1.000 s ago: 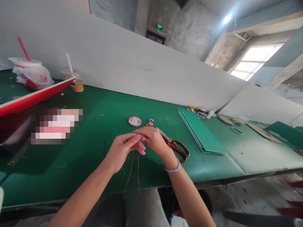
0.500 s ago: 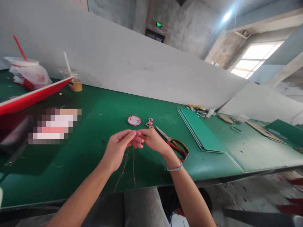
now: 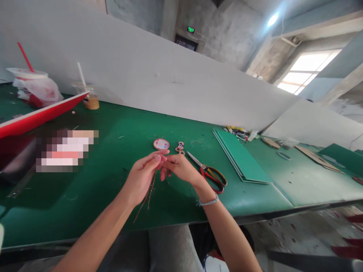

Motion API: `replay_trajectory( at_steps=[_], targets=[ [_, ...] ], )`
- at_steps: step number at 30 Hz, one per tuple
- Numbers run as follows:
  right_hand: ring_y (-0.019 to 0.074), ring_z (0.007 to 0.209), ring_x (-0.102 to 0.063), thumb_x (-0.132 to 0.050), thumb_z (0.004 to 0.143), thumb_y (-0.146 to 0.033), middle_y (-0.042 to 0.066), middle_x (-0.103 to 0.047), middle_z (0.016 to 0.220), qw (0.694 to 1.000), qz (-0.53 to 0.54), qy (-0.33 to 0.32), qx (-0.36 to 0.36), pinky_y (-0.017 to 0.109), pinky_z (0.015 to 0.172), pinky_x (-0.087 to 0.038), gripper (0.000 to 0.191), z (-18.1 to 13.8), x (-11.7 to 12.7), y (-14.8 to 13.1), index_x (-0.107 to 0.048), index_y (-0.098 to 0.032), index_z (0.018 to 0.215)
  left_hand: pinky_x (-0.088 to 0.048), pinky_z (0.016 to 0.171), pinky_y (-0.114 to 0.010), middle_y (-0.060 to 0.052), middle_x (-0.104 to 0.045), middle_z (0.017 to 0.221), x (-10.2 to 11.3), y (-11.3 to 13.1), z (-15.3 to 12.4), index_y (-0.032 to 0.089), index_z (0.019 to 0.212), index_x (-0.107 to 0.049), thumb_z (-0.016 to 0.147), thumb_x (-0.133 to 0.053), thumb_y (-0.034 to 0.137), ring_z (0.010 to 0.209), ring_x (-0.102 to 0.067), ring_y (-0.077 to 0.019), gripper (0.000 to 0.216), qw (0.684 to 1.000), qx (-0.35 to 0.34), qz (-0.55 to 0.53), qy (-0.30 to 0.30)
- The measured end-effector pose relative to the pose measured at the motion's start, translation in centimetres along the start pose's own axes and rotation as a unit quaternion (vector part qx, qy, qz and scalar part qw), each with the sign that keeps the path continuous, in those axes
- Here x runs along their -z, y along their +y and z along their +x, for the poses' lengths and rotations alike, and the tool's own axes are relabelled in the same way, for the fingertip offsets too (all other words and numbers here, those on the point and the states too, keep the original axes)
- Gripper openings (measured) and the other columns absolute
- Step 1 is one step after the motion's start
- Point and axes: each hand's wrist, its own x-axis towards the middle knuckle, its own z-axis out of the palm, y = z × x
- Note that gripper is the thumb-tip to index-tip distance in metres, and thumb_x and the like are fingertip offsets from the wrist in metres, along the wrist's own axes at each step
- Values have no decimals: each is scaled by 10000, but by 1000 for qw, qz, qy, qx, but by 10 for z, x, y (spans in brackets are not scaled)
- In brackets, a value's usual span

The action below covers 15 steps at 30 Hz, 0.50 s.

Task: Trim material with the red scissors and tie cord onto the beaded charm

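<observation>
My left hand (image 3: 144,173) pinches a thin reddish cord (image 3: 150,192), and its two loose ends hang down over the green table. Against its fingertips, my right hand (image 3: 181,168) is closed in a pinch too; what lies between the fingers there is too small to make out. Just beyond the hands sits a round flat disc (image 3: 161,144) with a red rim. Small beaded flower shapes (image 3: 180,147) lie to its right. Scissors (image 3: 208,172) with red and yellowish handles rest beside my right wrist, blades slightly apart.
Stacked green boards (image 3: 241,156) lie right of the scissors, with small tools (image 3: 241,132) behind them. On the left are a red panel (image 3: 45,117), a bagged cup (image 3: 36,88) with a red straw and a tape roll (image 3: 92,102). A white partition (image 3: 127,71) borders the green table (image 3: 104,196).
The hanging cord ends have swung left and closer together. Some left fingers have stretched out above the pinch, and the right fingers have shifted slightly. Other things stay put.
</observation>
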Motion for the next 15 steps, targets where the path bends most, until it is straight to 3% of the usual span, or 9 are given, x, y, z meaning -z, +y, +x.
replay_trajectory(
  at_steps=[11, 15],
  targets=[
    [112, 521, -640, -594, 869, -431, 8, -661, 567, 983, 152, -46, -93, 214, 510, -459, 321, 5, -24, -3, -590, -142, 729, -510, 373, -305, -99, -754, 951, -1, 3, 0, 151, 816, -725, 721, -749, 381, 578, -656, -202, 250, 999, 22, -15, 37],
    [119, 548, -660, -581, 871, -342, 17, -679, 596, 974, 174, -68, -124, 220, 533, -479, 243, 1, -23, -6, -613, -132, 754, -576, 533, -295, -99, -764, 891, 1, 3, 1, 136, 777, -737, 715, -752, 323, 748, -702, -229, 198, 997, 45, -24, 64]
  ],
)
